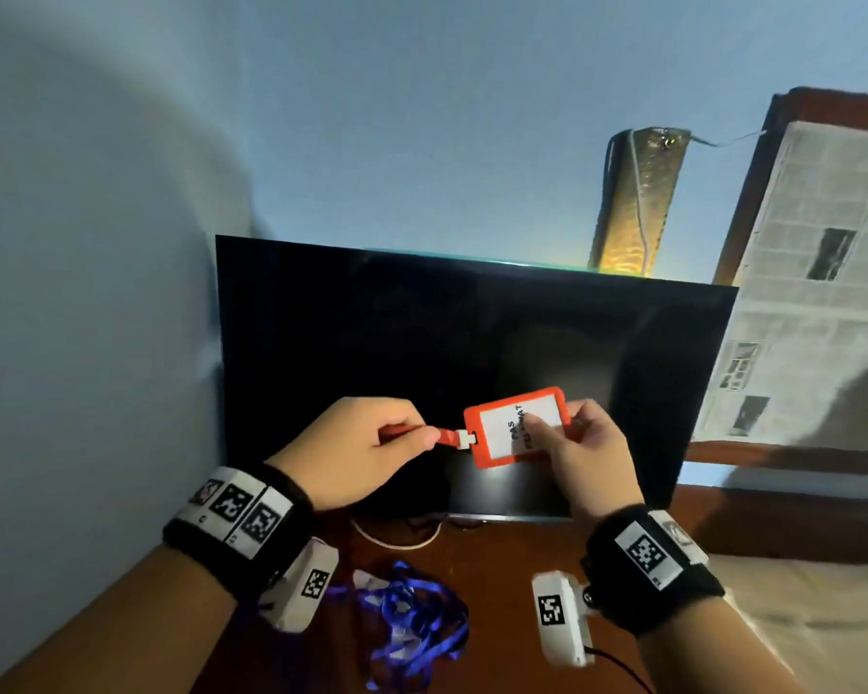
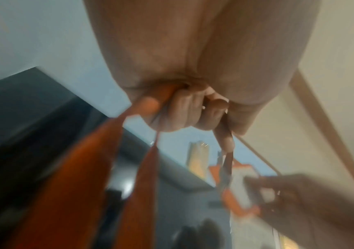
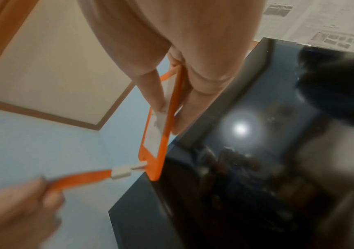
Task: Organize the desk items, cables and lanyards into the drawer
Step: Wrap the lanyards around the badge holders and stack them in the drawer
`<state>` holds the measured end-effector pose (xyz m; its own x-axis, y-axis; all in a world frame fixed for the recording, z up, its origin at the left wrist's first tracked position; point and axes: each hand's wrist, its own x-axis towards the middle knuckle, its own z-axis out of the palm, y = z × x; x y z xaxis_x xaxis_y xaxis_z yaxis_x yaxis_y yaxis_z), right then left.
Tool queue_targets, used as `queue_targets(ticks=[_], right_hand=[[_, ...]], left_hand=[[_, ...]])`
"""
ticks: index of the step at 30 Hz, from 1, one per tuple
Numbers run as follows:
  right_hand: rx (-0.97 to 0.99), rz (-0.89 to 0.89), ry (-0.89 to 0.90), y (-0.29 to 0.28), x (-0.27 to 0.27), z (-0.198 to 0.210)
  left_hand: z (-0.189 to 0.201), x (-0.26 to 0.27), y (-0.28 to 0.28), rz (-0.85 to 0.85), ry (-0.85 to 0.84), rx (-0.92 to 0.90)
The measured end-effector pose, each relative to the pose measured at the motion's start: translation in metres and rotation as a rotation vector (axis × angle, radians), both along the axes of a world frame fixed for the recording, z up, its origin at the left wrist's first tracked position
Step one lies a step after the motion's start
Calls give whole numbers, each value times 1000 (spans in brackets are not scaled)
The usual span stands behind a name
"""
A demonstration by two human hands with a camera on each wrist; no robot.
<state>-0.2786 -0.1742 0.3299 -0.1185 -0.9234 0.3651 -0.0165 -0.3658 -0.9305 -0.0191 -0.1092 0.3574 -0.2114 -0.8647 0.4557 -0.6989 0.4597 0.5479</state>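
I hold an orange badge holder with a white card up in front of the dark monitor. My right hand pinches the holder between thumb and fingers. Its orange lanyard strap runs left through a white clip into my left hand, whose curled fingers grip the gathered strap. Loops of the strap hang below that fist. A blue lanyard lies tangled on the wooden desk beneath my wrists. No drawer is in view.
A black monitor stands at the back of the desk against a blue wall. A white cable curls under the monitor. Newspaper covers a window at the right. A pale surface lies to the right of the desk.
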Motion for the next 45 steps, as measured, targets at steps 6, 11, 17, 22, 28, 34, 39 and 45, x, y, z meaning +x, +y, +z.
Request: queue_targets(ticks=[6, 11, 17, 22, 28, 34, 39, 45], right_hand=[[80, 368, 115, 30, 24, -6], [-17, 554, 110, 48, 32, 7], [-166, 595, 57, 54, 35, 29], [-251, 497, -138, 52, 44, 47], [-293, 47, 77, 24, 38, 37], [-140, 194, 614, 17, 31, -30], [-130, 606, 342, 54, 49, -43], [-141, 537, -87, 73, 53, -7]], left_hand=[[71, -13, -6, 23, -230, -78], [83, -1, -21, -12, -228, 48], [44, 13, -20, -136, 432, 306], [-5, 13, -4, -161, 616, 498], [-28, 5, 38, -120, 333, 400], [18, 22, 56, 19, -85, 11], [33, 43, 30, 167, -101, -43], [-25, 51, 12, 140, 196, 309]])
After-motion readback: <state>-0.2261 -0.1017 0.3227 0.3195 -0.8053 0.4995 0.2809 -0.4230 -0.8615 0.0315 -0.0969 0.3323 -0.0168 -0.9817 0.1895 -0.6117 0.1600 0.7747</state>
